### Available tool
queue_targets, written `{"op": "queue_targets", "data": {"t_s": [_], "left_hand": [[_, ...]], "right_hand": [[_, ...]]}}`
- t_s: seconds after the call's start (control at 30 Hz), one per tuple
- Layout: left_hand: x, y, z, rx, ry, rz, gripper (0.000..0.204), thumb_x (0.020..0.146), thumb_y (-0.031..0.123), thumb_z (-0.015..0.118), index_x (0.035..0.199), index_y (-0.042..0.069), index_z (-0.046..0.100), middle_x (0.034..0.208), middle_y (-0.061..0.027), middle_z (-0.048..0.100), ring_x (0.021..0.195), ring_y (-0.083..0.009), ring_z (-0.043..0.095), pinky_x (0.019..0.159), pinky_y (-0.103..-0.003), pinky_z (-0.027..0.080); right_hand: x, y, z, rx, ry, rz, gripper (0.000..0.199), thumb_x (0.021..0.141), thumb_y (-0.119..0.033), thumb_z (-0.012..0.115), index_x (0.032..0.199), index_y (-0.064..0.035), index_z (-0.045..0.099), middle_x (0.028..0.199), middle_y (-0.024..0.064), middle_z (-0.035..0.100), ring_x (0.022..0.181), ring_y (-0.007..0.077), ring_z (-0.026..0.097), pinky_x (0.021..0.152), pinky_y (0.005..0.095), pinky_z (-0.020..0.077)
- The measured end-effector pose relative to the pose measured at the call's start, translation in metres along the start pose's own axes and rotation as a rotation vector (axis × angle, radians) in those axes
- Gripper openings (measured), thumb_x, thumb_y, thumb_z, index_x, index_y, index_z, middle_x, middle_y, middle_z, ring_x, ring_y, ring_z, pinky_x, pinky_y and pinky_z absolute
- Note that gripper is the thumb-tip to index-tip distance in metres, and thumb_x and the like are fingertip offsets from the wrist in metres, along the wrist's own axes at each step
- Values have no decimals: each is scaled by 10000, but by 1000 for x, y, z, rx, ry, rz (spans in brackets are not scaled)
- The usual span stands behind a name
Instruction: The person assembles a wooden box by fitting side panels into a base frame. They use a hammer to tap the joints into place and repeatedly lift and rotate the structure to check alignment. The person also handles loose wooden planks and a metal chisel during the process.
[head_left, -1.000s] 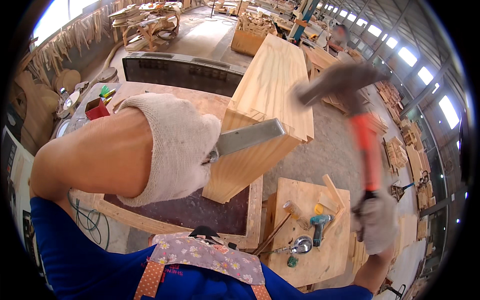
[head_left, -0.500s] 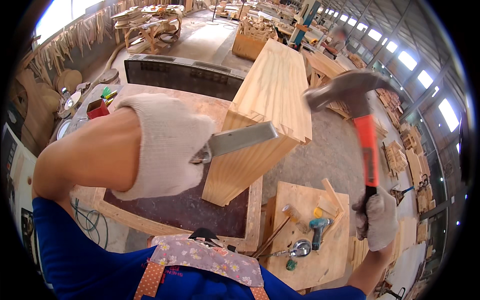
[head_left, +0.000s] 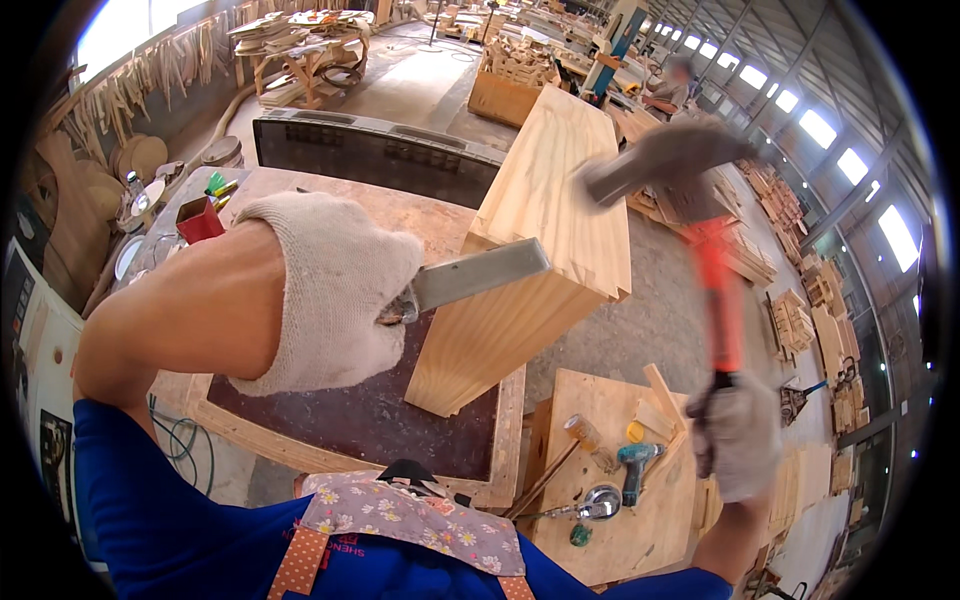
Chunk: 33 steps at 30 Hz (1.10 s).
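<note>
Overall: workshop hall; grey floor point(head_left: 650, 335) lies between workbench point(head_left: 300, 437) and low side table point(head_left: 645, 530). Pale wooden box point(head_left: 555, 190) sits at the bench's right edge. Right gloved hand point(head_left: 740, 440) closed round hammer point(head_left: 718, 300); blurred head raised over floor side. Left gloved hand point(head_left: 335, 290) curled about flat metal tool point(head_left: 485, 275), fingers hidden; blade overlaps box end, contact unclear.
</note>
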<state>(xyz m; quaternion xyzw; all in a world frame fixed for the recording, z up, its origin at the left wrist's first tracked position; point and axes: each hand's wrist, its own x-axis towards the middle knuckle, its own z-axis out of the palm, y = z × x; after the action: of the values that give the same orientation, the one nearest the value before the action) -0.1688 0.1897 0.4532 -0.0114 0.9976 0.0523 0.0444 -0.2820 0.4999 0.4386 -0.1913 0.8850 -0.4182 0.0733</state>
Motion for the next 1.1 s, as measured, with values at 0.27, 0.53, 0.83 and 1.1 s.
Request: {"op": "queue_targets", "data": {"t_s": [0.27,0.53,0.83,1.1], "left_hand": [[-3,-4,3,-38,43,-11,219,728,208,565,759,1,629,640,-191,614,610,-333,631,570,-384,494],[-14,-25,23,-144,177,11,183,655,181,659,772,46,619,608,-95,584,548,-246,596,502,-317,443],[-4,-88,93,-789,197,-374,159,694,157,653,797,51,597,647,-12,544,574,-96,528,521,-252,424],[-44,-254,454,-1051,188,-896,189,630,54,689,740,27,537,609,-23,527,494,-137,481,422,-308,376]], "right_hand": [[14,0,6,186,-57,-106,507,805,-493,633,796,10,571,512,17,469,405,66,436,377,233,329],[12,43,16,258,-117,-10,705,750,-702,526,760,3,520,457,11,427,305,82,366,276,223,272],[-30,200,11,880,488,269,445,891,-527,464,885,-84,512,471,-31,354,302,81,280,269,246,230],[-93,362,65,669,957,840,176,839,-226,603,767,-123,480,498,-13,408,339,112,370,307,283,317]]}}
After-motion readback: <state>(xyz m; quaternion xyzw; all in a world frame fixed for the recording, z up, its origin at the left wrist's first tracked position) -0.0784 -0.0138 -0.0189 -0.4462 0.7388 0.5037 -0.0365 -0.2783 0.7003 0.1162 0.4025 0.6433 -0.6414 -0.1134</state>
